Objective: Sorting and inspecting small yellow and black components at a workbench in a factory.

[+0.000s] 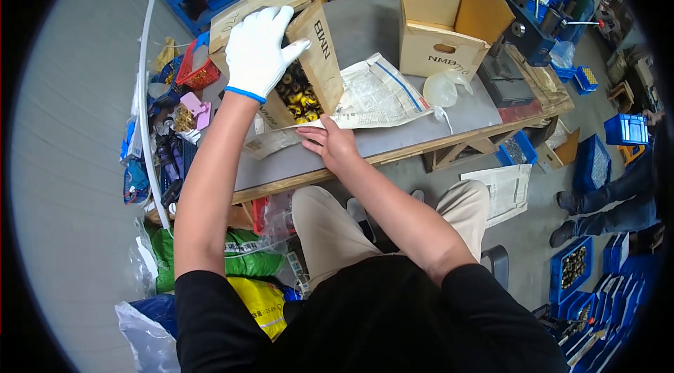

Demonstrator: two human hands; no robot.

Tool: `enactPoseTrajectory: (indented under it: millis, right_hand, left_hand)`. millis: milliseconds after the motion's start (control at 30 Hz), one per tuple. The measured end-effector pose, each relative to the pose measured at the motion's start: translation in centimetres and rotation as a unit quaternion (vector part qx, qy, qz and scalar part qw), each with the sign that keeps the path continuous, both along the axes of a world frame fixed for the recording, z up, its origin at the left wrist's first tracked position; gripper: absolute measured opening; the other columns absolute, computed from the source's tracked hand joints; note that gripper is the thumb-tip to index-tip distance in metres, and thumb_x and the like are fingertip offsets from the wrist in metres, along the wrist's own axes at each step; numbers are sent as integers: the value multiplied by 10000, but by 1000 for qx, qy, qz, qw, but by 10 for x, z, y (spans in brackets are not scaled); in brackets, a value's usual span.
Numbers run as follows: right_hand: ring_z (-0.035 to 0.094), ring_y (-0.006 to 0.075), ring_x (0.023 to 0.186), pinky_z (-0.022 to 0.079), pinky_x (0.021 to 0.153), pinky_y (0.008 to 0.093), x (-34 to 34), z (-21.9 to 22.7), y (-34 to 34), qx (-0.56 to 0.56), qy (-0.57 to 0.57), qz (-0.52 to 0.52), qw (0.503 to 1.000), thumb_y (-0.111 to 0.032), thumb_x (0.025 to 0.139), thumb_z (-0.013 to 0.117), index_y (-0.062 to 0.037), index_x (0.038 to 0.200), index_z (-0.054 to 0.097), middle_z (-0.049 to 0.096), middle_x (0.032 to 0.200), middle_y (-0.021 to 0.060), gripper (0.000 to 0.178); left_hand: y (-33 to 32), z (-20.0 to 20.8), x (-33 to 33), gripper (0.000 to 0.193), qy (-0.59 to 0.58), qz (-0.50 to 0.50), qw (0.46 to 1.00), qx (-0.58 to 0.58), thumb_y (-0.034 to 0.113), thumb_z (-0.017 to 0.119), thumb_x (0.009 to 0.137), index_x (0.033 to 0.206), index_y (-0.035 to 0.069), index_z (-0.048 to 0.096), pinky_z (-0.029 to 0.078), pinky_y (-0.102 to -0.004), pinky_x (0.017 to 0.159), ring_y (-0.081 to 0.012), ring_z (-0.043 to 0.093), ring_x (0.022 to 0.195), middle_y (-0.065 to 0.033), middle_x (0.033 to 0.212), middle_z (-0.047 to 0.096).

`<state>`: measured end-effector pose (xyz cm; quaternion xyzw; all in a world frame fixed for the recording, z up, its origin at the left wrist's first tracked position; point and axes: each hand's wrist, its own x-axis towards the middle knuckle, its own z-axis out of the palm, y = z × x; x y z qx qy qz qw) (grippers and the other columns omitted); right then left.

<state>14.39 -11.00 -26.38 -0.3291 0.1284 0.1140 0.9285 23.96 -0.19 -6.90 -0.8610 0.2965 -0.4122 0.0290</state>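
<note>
A: Biggest first, pls. What's there?

B: Table (pixel 361 29), grey top, wood edge, runs approx 9 round to 2–3 o'clock from centre of view

A: Boxes?

B: Two, both cardboard. Parts box (pixel 324 60) at 11 o'clock, on the table, open side in view. Slotted box (pixel 432 60) between 1 & 2 o'clock, upright, flaps up, oval hand slot in its near wall

A: Next size down?

B: Newspaper (pixel 382 88), 1 o'clock, creased, spread on the table beside parts box, its near edge running in twd centre

A: Hands? L first

B: L hand (pixel 260 53), 11 o'clock, white glove w/ blue cuff, laid over top of parts box. Thumb stuck out wide from the fingers, twd 2 o'clock; hand's spread on the box, not closed round anything I can see

A: & R?

B: R hand (pixel 337 145), bare, just off centre twd 12, at newspaper's near edge by parts box's low corner. Thumb & fingers partly apart; can't tell if they pinch the paper

A: Smaller stuff?

B: Clear bag (pixel 441 90), 2 o'clock, in front of slotted box. Smallest: parts (pixel 300 100), yellow & black, heaped inside parts box
</note>
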Motion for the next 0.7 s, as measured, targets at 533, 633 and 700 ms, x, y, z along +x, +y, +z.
enactPoseTrajectory:
  millis: [533,633,700]
  right_hand:
    - [742,216,1003,543,825,354,2,-9,-1,-119,-29,13,992,-269,1094,515,-51,1253,543,748,1071,126,271]
    - [749,212,981,545,800,337,-2,-6,-3,-119,-19,3,993,-267,1092,523,-49,1242,550,750,1066,121,266]
    - [749,215,975,517,826,359,-5,-10,-5,-122,-17,5,992,-282,1085,533,-55,1243,542,748,1061,108,277]
  left_hand:
    - [15,-4,-22,642,-15,-45,999,-14,556,745,844,1264,77,672,504,-447,918,-330,647,1099,-129,1196,684]
    - [17,-4,-28,627,-9,-43,999,-18,544,747,847,1259,76,682,504,-445,923,-330,650,1103,-130,1200,691]
    - [18,-3,-33,601,-1,-51,998,-25,515,760,847,1252,77,688,503,-447,925,-334,651,1098,-131,1191,693]
